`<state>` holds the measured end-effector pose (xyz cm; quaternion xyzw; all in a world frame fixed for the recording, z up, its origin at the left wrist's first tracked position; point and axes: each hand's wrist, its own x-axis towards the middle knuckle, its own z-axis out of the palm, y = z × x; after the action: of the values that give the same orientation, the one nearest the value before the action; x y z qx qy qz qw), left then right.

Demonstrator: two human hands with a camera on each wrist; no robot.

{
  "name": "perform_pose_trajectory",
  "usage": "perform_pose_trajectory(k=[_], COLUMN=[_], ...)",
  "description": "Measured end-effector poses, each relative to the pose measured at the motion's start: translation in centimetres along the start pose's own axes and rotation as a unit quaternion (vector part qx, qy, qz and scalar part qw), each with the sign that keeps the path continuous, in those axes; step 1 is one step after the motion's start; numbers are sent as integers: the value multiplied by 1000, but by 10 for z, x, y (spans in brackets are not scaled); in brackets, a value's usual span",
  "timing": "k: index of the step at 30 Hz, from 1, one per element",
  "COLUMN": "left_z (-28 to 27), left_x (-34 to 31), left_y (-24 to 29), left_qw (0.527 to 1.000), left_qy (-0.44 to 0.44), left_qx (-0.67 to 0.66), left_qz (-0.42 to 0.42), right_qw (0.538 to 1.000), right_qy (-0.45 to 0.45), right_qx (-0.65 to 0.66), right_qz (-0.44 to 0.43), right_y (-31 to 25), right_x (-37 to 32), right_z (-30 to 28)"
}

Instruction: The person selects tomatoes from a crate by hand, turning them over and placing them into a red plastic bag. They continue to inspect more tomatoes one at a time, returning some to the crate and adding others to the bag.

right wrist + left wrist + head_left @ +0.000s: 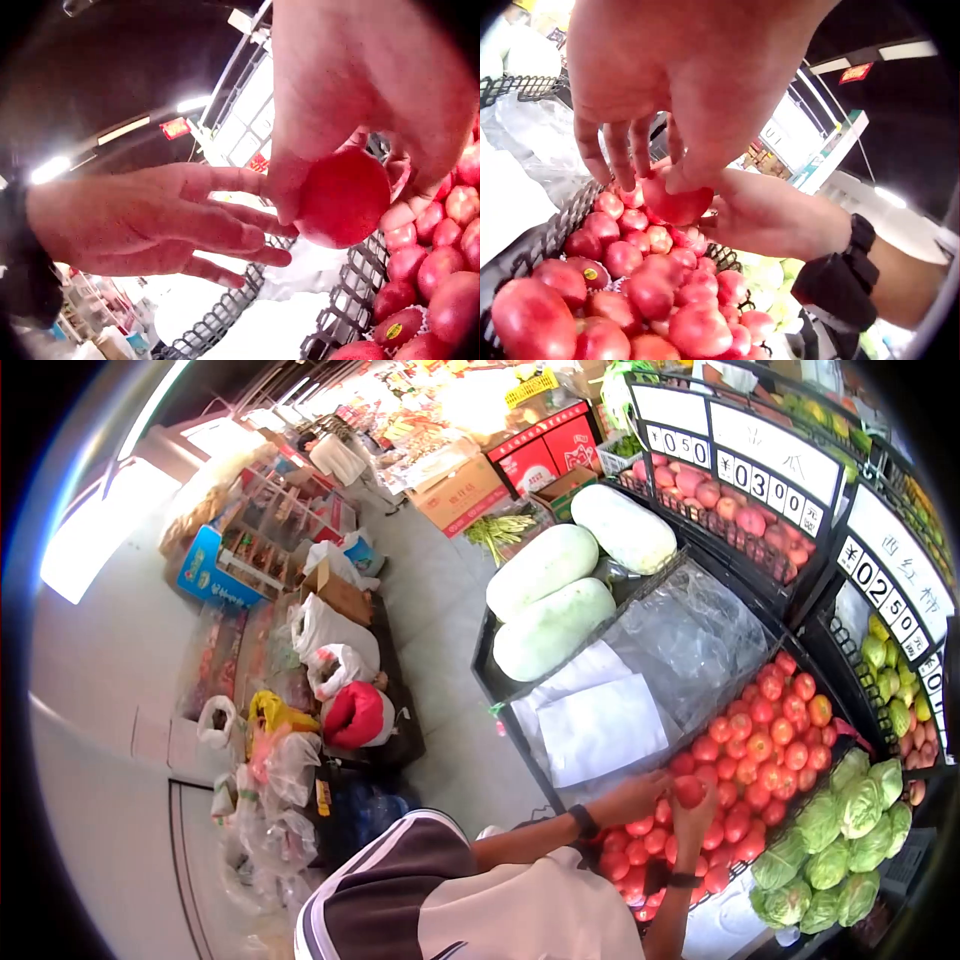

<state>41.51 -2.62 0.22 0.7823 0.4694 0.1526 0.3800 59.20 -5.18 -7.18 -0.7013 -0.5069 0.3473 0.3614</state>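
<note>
A single red tomato (688, 790) (676, 201) (345, 198) is held above the heap of tomatoes (745, 755) (651, 289) in my right hand (692, 828) (776, 214) (367, 82), thumb on one side and fingers curled round the other. Beside it, my left hand (640, 800) (682, 82) (150, 221) reaches in with fingers extended. The right wrist view shows those fingers nearly straight and apart, next to the right thumb; whether they touch the tomato is unclear.
White papers (600, 728) and clear plastic bags (690, 630) lie in the black crate beyond the tomatoes. Large pale green melons (555, 630) are farther back. Cabbages (828, 860) stand at the right. Bagged goods (340, 635) line the left side of the aisle.
</note>
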Motion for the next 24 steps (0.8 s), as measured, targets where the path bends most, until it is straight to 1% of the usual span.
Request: perform_pose_trajectory(k=[1,3,4,5,6,7,8,10,11,12,13,14,15,16,18,19,20,22,24], left_z=[-5,-5,-2,2,9,16,21,15,14,16,19,23,28,30,28,32,40,50,50], left_x=[-7,-21,-24,-28,-32,-33,-39,-47,-50,-54,-57,-61,-62,-67,-73,-76,-79,-82,-85], left_y=[12,32,40,48,53,52,54,76,81,84,86,88,87,87,90,90,87,84,88], left_qw=[999,994,991,989,986,979,984,984,983,978,973,966,966,963,953,953,944,921,931], left_qy=[8,16,32,44,54,76,42,-22,-78,-68,-59,-52,-28,-45,-72,-59,-65,-77,-68], left_qx=[-26,-78,-75,-72,-70,-12,-54,-129,-158,-188,-217,-247,-237,-257,-293,-294,-323,-380,-358], left_qz=[27,80,103,123,140,189,167,124,51,53,55,55,98,71,20,27,7,-32,-19], right_qw=[999,989,976,960,970,978,985,962,946,926,927,922,919,914,930,937,943,928,919], right_qy=[31,-20,-45,-48,-28,-10,7,-8,-20,-29,-17,-26,-36,-46,-17,-2,13,33,43], right_qx=[15,141,203,250,216,181,147,263,318,372,375,384,392,400,365,349,332,370,392], right_qz=[-10,40,69,113,106,99,89,72,63,55,18,27,36,41,30,20,10,3,-14], right_y=[-10,-21,-25,-32,-41,-50,-55,-56,-60,-61,-52,-50,-54,-56,-51,-43,-38,-50,-57], right_x=[-13,-31,-44,-59,-72,-83,-93,-114,-123,-132,-140,-148,-155,-160,-167,-169,-172,-178,-183], right_z=[-10,-31,-42,-51,-59,-68,-76,-93,-103,-108,-110,-113,-122,-127,-125,-121,-117,-116,-115])
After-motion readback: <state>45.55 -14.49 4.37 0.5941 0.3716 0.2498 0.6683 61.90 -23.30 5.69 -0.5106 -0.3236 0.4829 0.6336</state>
